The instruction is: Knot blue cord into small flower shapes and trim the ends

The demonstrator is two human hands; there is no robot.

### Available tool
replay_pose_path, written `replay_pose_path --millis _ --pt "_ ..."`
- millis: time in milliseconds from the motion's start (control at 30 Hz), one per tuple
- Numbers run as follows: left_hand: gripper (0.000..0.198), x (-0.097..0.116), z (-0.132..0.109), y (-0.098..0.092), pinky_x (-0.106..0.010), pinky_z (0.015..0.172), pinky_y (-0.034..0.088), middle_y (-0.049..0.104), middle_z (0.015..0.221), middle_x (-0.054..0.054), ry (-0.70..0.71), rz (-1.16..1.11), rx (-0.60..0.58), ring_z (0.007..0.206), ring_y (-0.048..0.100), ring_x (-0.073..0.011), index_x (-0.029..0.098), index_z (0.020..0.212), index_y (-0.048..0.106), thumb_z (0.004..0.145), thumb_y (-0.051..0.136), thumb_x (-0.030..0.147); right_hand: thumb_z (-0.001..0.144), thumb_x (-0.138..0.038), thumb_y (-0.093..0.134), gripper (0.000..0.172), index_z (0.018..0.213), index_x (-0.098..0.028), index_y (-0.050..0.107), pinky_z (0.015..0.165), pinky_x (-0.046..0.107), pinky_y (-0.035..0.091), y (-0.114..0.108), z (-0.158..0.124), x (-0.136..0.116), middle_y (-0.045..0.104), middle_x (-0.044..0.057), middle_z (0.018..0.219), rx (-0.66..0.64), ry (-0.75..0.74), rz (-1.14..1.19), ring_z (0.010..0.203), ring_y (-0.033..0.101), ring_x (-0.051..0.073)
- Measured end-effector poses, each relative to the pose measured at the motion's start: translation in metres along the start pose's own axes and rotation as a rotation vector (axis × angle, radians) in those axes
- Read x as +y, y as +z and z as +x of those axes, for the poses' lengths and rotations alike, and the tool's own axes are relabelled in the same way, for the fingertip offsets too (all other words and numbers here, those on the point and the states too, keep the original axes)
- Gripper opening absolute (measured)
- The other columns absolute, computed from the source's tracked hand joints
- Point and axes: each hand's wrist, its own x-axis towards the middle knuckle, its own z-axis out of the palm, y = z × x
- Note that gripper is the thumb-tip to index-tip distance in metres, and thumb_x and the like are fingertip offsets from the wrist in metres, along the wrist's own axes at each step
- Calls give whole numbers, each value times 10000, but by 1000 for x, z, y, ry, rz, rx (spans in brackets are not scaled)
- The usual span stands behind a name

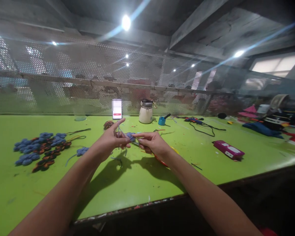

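Observation:
My left hand (114, 137) pinches a small blue crochet piece (130, 136) between thumb and fingers, its index finger raised with blue yarn running over it. From the other side my right hand (151, 142) grips a thin crochet hook (135, 143) whose tip meets the piece. The exact stitch is too small to make out. Left of my hands lies a pile of blue crochet flowers (27, 146) mixed with orange-and-black crochet pieces (45, 160). One separate blue flower (82, 151) with a loose yarn tail rests beside my left forearm.
Behind my hands stand a lit phone (117, 109), a cream jug (146, 113) and a blue pot (162, 121). A brown yarn ball (108, 125) is close to my left hand. Farther right are a black cable (204, 126), a magenta case (228, 150) and dark blue cloth (260, 129).

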Motion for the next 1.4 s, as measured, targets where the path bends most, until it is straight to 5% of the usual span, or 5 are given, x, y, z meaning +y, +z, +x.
replay_pose_path --millis 400,700,867,1033,1400 --pt "193 -11 14 -19 -205 411 257 692 713 -129 -109 222 257 563 606 -163 110 772 703 637 711 248 713 -181 665 227 921 -199 754 480 240 252 -3 -9 -6 417 -49 498 -258 -255 -58 471 301 60" --pt "305 3 3 -22 -202 367 218 442 418 -22 -111 -217 -40 393 325 -64 166 333 462 620 565 145 725 -209 659 221 921 -184 756 508 254 258 -12 -9 -10 398 -38 523 -304 -248 -151 519 294 78" --pt "104 11 -1 -17 -177 401 294 610 667 -62 -131 -412 -36 568 511 -100 130 662 682 667 583 163 756 -238 641 236 954 -170 748 509 254 256 -15 -8 -8 416 -29 540 -289 -261 -252 530 299 83" --pt "557 10 -2 -8 -215 525 398 679 960 -119 -80 -155 -140 804 609 -171 137 1190 608 639 582 54 769 -245 619 241 963 -183 748 510 248 262 -18 -4 -5 485 -7 584 -210 -279 -356 547 315 86" --pt "917 -2 1 6 -324 644 493 655 672 -28 -51 52 -44 653 648 -188 97 1404 338 593 765 96 724 -152 588 281 958 -159 744 488 233 236 -16 4 -1 463 -30 547 -87 -203 -394 508 307 71"
